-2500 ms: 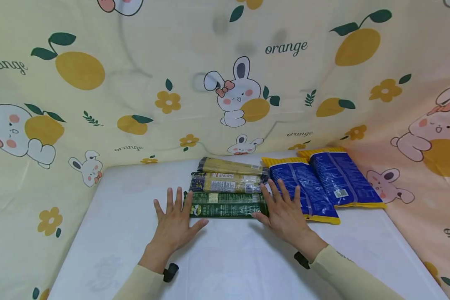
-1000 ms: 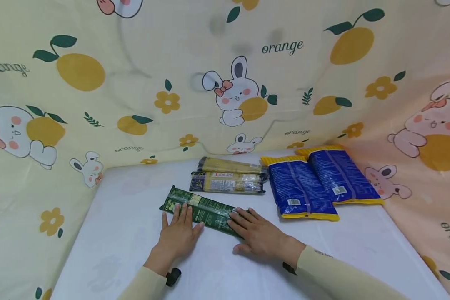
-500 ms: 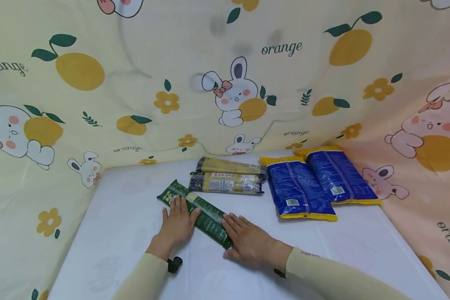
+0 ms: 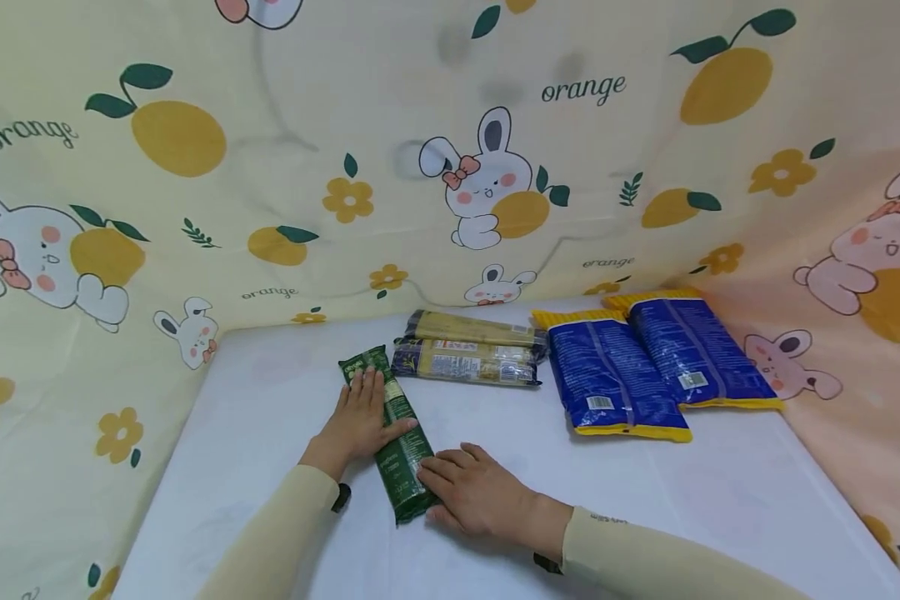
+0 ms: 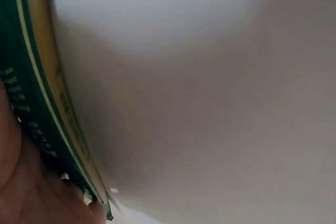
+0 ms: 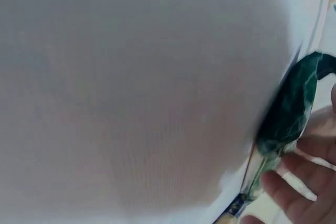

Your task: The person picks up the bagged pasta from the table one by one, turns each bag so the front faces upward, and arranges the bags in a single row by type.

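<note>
A long green packet, which looks like spaghetti, lies slanted on the white table, its near end towards the right. My left hand rests on its upper half with fingers extended and the thumb across it. Fingers of my right hand touch the right side near its lower end. In the left wrist view the packet stands along the left edge with the hand beside it. The right wrist view shows the crinkled green end of the packet close to the fingertips.
Behind lie two clear packets with yellowish contents, one dark-ended and another beyond it. To the right are two blue bags with yellow ends, a nearer one and a farther one. A printed cloth hangs around the table.
The green packet has been drawn away from the two clear packets and turned clockwise, from lying crosswise to nearly pointing at me. Both hands have moved with it, the right one towards the left.
</note>
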Demonstrator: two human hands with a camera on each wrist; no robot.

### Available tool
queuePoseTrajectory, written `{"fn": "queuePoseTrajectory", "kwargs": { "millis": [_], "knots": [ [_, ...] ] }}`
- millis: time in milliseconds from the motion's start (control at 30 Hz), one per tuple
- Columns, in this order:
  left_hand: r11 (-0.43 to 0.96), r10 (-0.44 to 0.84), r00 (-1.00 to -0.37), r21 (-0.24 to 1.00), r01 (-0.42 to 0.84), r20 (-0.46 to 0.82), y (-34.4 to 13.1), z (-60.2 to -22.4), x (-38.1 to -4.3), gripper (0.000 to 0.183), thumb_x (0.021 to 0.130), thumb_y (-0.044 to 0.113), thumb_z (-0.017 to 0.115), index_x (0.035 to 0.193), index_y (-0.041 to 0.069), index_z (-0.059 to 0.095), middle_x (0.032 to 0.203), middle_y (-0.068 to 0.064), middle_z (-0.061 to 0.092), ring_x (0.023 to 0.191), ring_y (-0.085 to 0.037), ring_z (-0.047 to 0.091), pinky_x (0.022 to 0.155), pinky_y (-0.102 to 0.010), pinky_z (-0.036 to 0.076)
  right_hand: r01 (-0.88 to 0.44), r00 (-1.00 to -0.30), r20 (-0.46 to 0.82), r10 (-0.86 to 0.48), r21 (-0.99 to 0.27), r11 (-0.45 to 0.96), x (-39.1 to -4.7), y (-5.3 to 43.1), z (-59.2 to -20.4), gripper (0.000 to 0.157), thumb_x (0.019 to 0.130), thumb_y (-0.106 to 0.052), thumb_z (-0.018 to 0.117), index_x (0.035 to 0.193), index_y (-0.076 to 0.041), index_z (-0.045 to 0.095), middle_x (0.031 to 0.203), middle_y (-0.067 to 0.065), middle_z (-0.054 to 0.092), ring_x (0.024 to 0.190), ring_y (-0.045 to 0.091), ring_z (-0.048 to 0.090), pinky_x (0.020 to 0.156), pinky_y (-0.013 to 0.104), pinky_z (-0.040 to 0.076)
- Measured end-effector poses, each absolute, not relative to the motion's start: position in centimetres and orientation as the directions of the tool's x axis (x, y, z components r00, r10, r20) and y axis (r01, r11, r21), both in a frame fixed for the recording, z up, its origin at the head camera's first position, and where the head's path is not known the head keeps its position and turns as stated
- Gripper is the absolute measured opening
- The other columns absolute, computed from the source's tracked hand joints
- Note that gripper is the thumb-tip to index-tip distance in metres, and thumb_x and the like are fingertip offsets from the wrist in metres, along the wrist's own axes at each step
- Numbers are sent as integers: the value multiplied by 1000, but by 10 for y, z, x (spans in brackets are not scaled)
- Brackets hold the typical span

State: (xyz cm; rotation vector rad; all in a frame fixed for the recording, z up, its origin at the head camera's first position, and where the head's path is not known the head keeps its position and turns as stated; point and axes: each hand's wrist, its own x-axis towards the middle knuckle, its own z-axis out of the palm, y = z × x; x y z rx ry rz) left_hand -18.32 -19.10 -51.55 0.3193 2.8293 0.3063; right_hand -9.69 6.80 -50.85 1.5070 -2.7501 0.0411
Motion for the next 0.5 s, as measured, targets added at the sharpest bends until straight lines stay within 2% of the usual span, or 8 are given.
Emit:
{"fn": "queuePoseTrajectory", "kwargs": {
  "millis": [200, 367, 500],
  "knots": [
    [951, 289, -921, 192, 244, -261, -205, -508, -181, 110, 100, 75, 48, 167, -3, 9, 175, -24, 4, 163, -43, 2, 129, -63, 8, -786, -607, 165, -777, 15, 618, -101, 58, -512, 49, 108, -56, 51, 134, -17, 64, 131, 0, 66, 121, 19, 62, 107, 47, 49],
    [945, 312, -916, 186, 270, -253, -212, -502, -183, 110, 98, 74, 53, 167, -2, 12, 175, -24, 9, 163, -43, 6, 128, -65, 10, -754, -629, 221, -746, 65, 654, -100, 48, -512, 46, 104, -61, 55, 113, -17, 67, 113, -1, 65, 106, 18, 60, 102, 43, 48],
    [940, 316, -917, 214, 266, -245, -206, -499, -187, 107, 99, 73, 53, 167, -2, 18, 175, -24, 14, 163, -43, 9, 126, -69, 12, -735, -642, 205, -739, 108, 669, -100, 46, -513, 46, 103, -63, 56, 106, -18, 66, 107, -1, 64, 101, 19, 58, 99, 42, 48]
  ]
}}
